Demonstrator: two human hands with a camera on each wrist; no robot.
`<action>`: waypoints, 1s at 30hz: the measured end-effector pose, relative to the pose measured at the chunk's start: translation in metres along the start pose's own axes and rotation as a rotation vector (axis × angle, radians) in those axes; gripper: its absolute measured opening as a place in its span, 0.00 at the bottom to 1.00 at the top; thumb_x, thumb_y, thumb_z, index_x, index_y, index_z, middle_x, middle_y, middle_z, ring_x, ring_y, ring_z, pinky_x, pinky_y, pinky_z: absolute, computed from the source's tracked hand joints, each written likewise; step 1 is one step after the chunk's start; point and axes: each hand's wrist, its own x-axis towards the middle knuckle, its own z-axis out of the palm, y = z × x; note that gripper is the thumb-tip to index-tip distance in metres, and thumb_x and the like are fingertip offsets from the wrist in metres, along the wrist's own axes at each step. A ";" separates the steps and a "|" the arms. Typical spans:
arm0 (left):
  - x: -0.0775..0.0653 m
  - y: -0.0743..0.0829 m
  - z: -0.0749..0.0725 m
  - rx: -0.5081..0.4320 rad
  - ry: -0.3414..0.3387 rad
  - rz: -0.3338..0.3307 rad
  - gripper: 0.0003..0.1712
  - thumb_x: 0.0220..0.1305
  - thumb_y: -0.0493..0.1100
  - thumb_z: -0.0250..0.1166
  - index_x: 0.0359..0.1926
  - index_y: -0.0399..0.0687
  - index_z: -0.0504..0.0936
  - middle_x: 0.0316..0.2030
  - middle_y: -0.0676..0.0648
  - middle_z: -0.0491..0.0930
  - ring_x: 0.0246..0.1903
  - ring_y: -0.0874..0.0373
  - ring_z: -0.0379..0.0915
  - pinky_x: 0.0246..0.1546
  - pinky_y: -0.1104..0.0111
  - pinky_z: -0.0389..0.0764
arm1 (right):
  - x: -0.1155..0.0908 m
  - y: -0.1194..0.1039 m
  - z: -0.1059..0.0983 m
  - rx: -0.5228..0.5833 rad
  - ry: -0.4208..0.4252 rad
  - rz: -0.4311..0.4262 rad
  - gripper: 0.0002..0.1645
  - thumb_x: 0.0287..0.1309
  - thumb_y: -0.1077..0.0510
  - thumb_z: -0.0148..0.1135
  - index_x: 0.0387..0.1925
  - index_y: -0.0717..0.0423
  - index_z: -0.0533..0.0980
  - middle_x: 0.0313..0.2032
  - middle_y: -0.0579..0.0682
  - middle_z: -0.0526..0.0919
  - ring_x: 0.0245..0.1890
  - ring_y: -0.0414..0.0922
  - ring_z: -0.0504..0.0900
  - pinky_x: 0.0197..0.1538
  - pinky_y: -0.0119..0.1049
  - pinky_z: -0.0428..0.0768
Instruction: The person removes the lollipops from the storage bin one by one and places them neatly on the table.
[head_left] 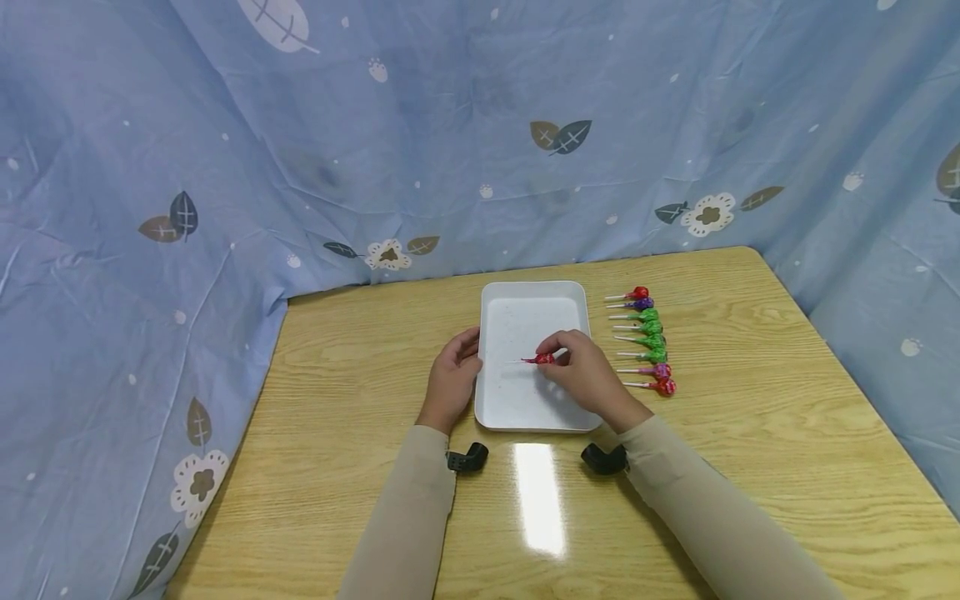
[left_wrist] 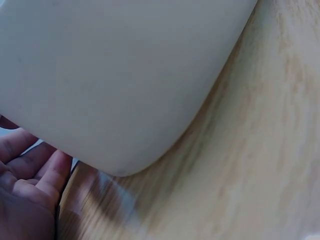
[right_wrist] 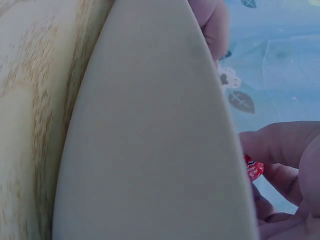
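Observation:
My right hand [head_left: 581,371] pinches a red-wrapped lollipop [head_left: 544,359] by its candy head, over the inside of a white tray [head_left: 497,408]. The lollipop's white stick points left. In the right wrist view, a bit of the red wrapper [right_wrist: 255,169] shows between thumb and fingers, with the tray wall covering the rest. Against the tray's left side rests my left hand [head_left: 453,375], fingers loosely bent along the outer wall and thumb at the rim. The left wrist view shows these fingers [left_wrist: 52,172] beside the tray's underside edge.
Right of the tray lies a column of several lollipops [head_left: 651,342] in red, purple, green and pink wrappers, sticks pointing left. The wooden table [head_left: 360,375] ends at a blue patterned curtain [head_left: 420,150] behind and at both sides.

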 end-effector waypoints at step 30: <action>0.000 -0.001 0.000 0.038 0.011 -0.010 0.30 0.75 0.36 0.58 0.76 0.45 0.77 0.67 0.48 0.81 0.66 0.54 0.76 0.68 0.58 0.77 | -0.019 0.016 -0.025 0.102 0.039 -0.052 0.08 0.72 0.64 0.70 0.50 0.59 0.85 0.51 0.56 0.83 0.44 0.52 0.82 0.47 0.47 0.82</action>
